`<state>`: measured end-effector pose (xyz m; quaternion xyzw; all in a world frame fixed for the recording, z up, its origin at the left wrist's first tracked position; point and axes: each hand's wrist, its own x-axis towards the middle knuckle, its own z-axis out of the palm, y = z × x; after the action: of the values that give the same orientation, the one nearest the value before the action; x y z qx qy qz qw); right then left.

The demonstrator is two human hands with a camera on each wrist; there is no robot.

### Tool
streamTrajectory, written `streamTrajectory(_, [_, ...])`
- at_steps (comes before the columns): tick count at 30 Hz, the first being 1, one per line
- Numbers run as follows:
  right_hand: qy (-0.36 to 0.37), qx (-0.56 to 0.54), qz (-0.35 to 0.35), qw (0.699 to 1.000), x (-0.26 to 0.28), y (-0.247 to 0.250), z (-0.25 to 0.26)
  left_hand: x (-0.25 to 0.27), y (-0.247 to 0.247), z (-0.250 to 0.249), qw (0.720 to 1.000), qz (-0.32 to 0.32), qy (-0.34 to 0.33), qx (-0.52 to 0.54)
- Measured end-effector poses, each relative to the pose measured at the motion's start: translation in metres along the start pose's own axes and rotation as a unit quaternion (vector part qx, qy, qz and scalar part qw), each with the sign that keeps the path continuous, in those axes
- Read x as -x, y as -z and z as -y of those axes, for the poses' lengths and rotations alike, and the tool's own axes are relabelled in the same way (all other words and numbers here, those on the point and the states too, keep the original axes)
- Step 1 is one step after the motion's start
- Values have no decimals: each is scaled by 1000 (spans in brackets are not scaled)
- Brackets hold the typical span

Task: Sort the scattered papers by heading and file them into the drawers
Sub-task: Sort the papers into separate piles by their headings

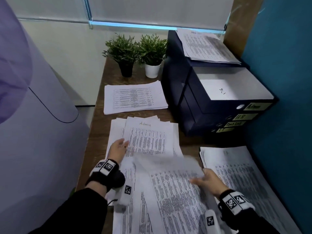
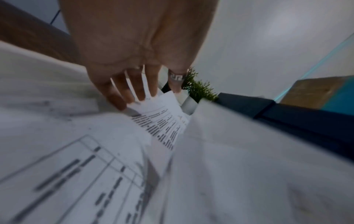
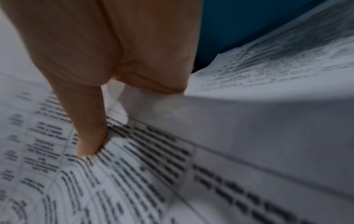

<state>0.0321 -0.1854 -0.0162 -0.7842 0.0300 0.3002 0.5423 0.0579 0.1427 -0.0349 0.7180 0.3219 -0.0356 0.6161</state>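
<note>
Printed sheets lie scattered over the near half of the wooden desk (image 1: 99, 119). The pile in the middle has a top sheet headed "Admin" (image 1: 146, 137). My left hand (image 1: 121, 144) rests flat on that pile's left edge, its fingers (image 2: 138, 94) straight and spread. My right hand (image 1: 200, 179) pinches the right end of a lifted, blurred sheet (image 1: 168, 164), with its thumb (image 3: 90, 144) pressed on the print. The dark blue drawer unit (image 1: 194, 102) stands at the back right. Its top drawer, labelled "Admin" (image 1: 256, 106), is pulled open with white paper inside.
A neat stack (image 1: 135, 97) lies behind the Admin pile, another stack (image 1: 236, 174) at the right by the blue wall (image 1: 287, 81), and one (image 1: 207, 46) on top of the drawer unit. Two potted plants (image 1: 138, 53) stand at the back. A pale cabinet (image 1: 33, 132) borders the desk's left.
</note>
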Motion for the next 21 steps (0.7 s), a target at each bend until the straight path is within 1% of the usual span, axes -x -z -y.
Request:
streamTrajectory(1, [3, 11, 5, 1000, -4, -1, -1, -14, -2, 5, 998, -19, -1, -66])
streamTrajectory(2, [4, 20, 5, 1000, -8, -1, -4, -23, -4, 8, 990, -39, -6, -138])
streamTrajectory(3, [-2, 21, 1, 1000, -11, -1, -7, -28, -6, 9, 981, -59, -11, -187])
streamTrajectory(4, [-12, 18, -2, 1000, -13, 0, -9, -31, -7, 9, 978, -73, -20, -194])
streamTrajectory(6, [-24, 9, 8, 1000, -14, 2, -11, -32, -9, 11, 986, -71, -41, -146])
streamTrajectory(8, [-27, 5, 22, 999, -15, 4, -14, -27, -7, 15, 994, -50, -52, -85])
streamTrajectory(10, [-18, -2, 29, 999, -13, 4, -14, -20, -5, 20, 996, -29, -62, -53])
streamTrajectory(12, [-3, -16, 27, 1000, -12, 3, -14, -10, -4, 19, 997, 9, -69, -19])
streamTrajectory(14, [3, -26, 23, 999, -11, 2, -13, 2, -2, 16, 996, 54, -59, 29])
streamTrajectory(17, [2, -11, 27, 1000, -11, 1, -13, 15, 4, 11, 988, 105, -42, 100])
streamTrajectory(19, [-5, 2, 37, 999, -12, 2, -12, 21, 8, 10, 983, 133, -46, 121])
streamTrajectory(21, [-22, -2, 47, 999, -10, 4, -9, 26, 9, 4, 983, 141, -75, 93])
